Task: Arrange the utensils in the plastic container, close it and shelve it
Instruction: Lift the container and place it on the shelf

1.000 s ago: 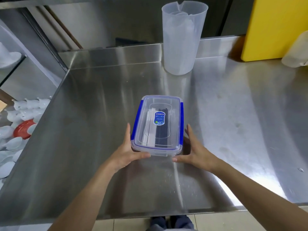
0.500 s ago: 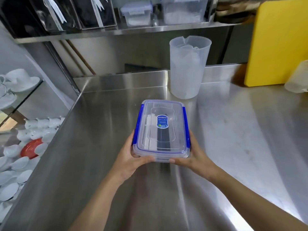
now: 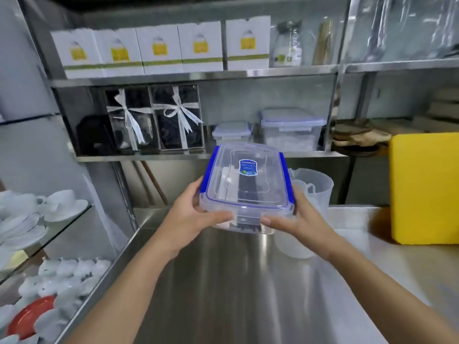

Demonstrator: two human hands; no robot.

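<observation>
While both hands are gripping it, the plastic container point(image 3: 247, 187) is hanging in the air above the steel bench point(image 3: 223, 281), with its clear lid shut and its blue side clips down. A small blue sticker point(image 3: 248, 166) is sitting on the lid, but its writing is too blurry to read. Black and white utensils point(image 3: 238, 187) are showing through the lid. The left hand point(image 3: 192, 214) is wrapping around the container's left near corner, thumb on the front wall. The right hand point(image 3: 295, 218) is doing the same at the right near corner. Just behind the container, the lower shelf point(image 3: 173, 157) is holding two more clip-lid boxes point(image 3: 290, 129) and two dark gift packs point(image 3: 154, 117) tied with white ribbon. Above the container, white cartons point(image 3: 159, 49) with yellow pictures are lining the upper shelf. Right of the container, a clear jug point(image 3: 313, 194) is standing on the bench, and further right a yellow board point(image 3: 424, 187) is leaning up. Far left of the container, white cups point(image 3: 42, 207) are resting on a glass shelf.
</observation>
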